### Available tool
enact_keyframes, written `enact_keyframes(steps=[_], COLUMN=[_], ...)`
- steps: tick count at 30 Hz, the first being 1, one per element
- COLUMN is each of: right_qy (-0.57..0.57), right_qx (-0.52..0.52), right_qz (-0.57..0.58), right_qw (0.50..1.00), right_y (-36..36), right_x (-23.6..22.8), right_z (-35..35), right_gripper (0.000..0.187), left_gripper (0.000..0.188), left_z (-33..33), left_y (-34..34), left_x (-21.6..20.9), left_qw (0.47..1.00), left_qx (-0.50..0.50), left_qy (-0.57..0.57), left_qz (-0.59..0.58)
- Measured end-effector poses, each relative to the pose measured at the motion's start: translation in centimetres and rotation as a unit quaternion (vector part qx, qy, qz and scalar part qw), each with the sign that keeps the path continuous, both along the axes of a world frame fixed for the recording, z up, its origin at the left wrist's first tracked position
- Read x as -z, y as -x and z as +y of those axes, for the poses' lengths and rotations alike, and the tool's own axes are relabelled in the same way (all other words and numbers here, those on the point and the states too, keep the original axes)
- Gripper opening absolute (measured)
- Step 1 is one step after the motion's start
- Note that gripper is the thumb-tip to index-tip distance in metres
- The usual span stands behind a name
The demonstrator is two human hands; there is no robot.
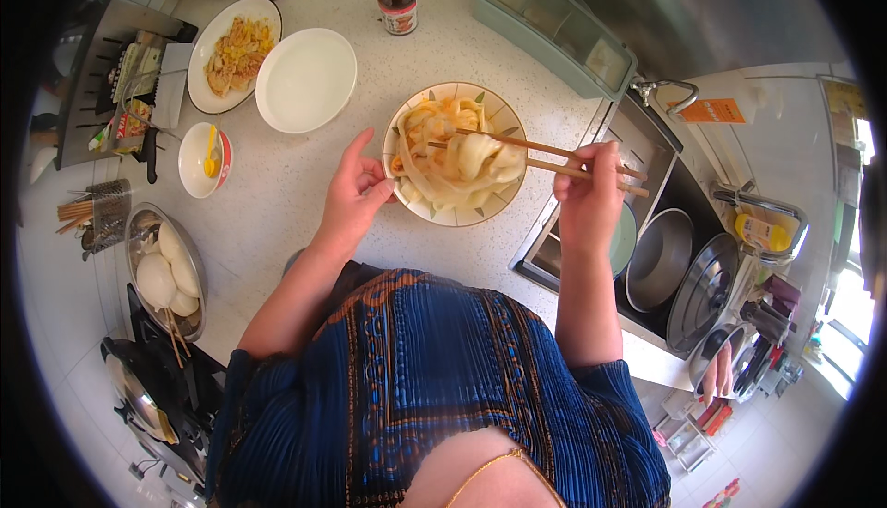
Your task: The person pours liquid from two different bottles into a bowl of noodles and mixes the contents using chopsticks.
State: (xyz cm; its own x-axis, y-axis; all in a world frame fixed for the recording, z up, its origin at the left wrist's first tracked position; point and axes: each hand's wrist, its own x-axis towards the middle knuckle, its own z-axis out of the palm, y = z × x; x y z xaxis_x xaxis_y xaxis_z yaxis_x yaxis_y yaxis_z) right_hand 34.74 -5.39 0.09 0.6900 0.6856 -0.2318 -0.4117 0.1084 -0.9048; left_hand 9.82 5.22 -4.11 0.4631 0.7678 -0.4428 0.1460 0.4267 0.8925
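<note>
A patterned bowl (pixel 507 199) full of wide, sauced noodles (pixel 434 162) stands on the counter in front of me. My left hand (pixel 358 183) grips the bowl's left rim, thumb toward the near side and fingers along the outside. In my right hand (pixel 590 196), to the right of the bowl, is a pair of wooden chopsticks (pixel 552 149). Their tips reach over the bowl, with a clump of noodles gathered between them. The lower ends of the noodles are hidden in the pile.
Left of the bowl stand an empty white bowl (pixel 306 80), a plate of cooked food (pixel 197 83), and a small bowl with a yellow spoon (pixel 189 171). A sauce bottle (pixel 397 5) and a green lidded box (pixel 554 32) are behind. The sink (pixel 688 175) holds pans at right; a metal basin (pixel 199 272) holds dough.
</note>
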Motion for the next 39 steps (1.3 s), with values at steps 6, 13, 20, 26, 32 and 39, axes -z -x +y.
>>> enact_keyframes(steps=[6, 13, 20, 26, 32, 39], right_qy=[0.074, 0.022, 0.112, 0.129, 0.188, 0.099], right_qx=[-0.189, -0.273, -0.191, -0.078, -0.121, 0.010], right_qz=[-0.387, -0.564, -0.280, -0.171, -0.152, 0.041], right_qw=[0.899, 0.779, 0.934, 0.974, 0.963, 0.994], right_y=[4.0, 6.1, 2.7, -2.9, 0.9, 4.0], right_x=[-1.1, -6.1, -3.1, -5.8, -0.3, 6.4], right_z=[1.5, 0.5, -1.2, -3.3, -3.6, -4.4], right_gripper=[0.010, 0.010, 0.019, 0.032, 0.034, 0.037], left_gripper=[0.069, 0.069, 0.068, 0.066, 0.067, 0.066], left_z=[0.3, -0.3, -1.1, -1.5, -3.6, -4.7], left_y=[-0.7, -0.3, -0.5, -0.1, 2.3, 3.4], left_x=[-0.3, 0.1, 0.1, -0.5, -0.3, 0.2], left_qw=[1.000, 1.000, 0.999, 0.999, 0.998, 0.998], left_qx=[-0.003, -0.005, 0.011, 0.019, 0.051, 0.066], left_qy=[0.017, 0.012, 0.031, 0.029, 0.020, 0.005], left_qz=[0.003, 0.011, 0.029, 0.036, 0.036, 0.003])
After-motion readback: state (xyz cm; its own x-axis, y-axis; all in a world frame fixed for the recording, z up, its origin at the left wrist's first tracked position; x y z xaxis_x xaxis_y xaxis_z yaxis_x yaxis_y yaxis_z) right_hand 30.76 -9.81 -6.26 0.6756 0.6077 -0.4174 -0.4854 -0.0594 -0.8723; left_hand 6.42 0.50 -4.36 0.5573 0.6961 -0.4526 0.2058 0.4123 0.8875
